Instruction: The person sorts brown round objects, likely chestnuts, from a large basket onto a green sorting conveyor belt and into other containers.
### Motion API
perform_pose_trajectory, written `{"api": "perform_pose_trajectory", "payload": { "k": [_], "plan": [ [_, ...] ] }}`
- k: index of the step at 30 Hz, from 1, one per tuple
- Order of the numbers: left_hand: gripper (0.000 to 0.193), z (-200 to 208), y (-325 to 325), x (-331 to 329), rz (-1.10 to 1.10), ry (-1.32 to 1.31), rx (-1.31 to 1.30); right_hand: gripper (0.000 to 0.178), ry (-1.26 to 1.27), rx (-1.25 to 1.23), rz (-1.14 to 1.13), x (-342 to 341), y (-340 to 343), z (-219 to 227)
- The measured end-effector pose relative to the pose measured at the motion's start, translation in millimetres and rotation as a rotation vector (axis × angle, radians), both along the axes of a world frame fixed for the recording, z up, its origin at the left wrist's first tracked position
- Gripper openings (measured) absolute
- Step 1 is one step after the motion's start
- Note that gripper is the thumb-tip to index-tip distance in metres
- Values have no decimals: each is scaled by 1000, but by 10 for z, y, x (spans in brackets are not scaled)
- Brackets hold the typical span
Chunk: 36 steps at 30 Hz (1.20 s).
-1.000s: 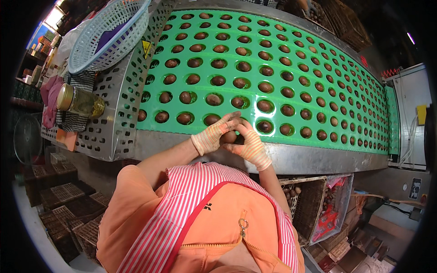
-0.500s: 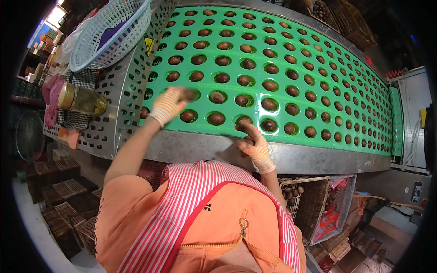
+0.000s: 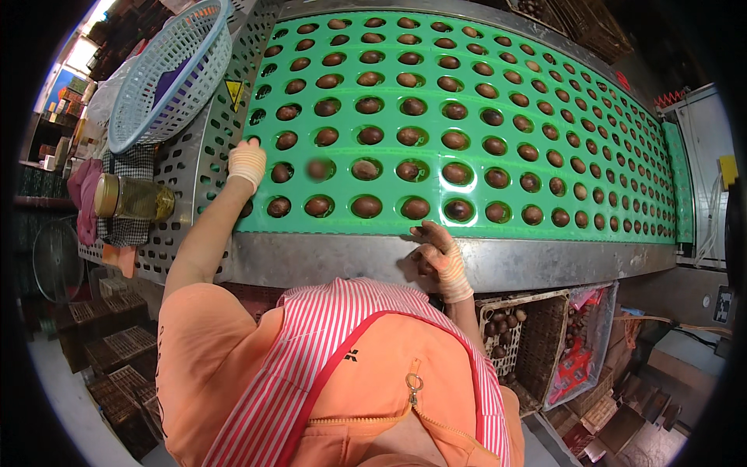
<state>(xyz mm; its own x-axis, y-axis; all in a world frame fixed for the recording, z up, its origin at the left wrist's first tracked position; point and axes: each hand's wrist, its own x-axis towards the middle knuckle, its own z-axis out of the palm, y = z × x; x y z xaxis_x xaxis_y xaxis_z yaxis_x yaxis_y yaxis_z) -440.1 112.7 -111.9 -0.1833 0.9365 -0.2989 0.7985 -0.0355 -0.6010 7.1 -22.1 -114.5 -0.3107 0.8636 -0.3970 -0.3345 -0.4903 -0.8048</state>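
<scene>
Brown egg-shaped things [image 3: 366,206] lie one to a pocket across a wide green pocketed belt [image 3: 342,154]. My left hand [image 3: 247,163], in a striped fingerless glove, reaches to the belt's left edge. Its fingers are bent together over a pocket there; what they hold, if anything, is hidden. Just right of it, one egg-shaped thing [image 3: 317,169] looks blurred in its pocket. My right hand [image 3: 440,253], gloved the same way, hovers over the steel front rim [image 3: 342,257]. Its bare fingers are loosely bent and apart, with nothing in them, just below the nearest row.
At the left, a light blue plastic basket [image 3: 128,121] and a lidded glass jar [image 3: 140,197] stand on a perforated metal plate [image 3: 177,167]. A crate [image 3: 545,342] with more egg-shaped things sits below the rim on the right. Dark crates [image 3: 117,346] are stacked at lower left.
My left hand has moved left, off the egg-shaped thing that now looks blurred, to the belt's edge. My right hand has drawn back from the front row to the rim.
</scene>
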Motion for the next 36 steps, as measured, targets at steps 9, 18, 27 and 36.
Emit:
{"api": "perform_pose_trajectory", "payload": {
  "k": [9, 18, 27, 36],
  "plan": [
    [54, -882, 288, -763, -44, -946, 321, 77, 362, -62, -133, -433, 82, -395],
    [31, -935, 686, 232, -31, -1293, 456, 50, -22, -72, 172, -679, 967, 97],
    [29, -1026, 532, 1000, -529, -1156, 194, 34, -914, 1039, 195, -1620, 2771, -469],
    [18, -1154, 505, 1655, -723, -1149, 100, 28, -1344, 898, -131, -1164, 2291, -861]
  ]
}}
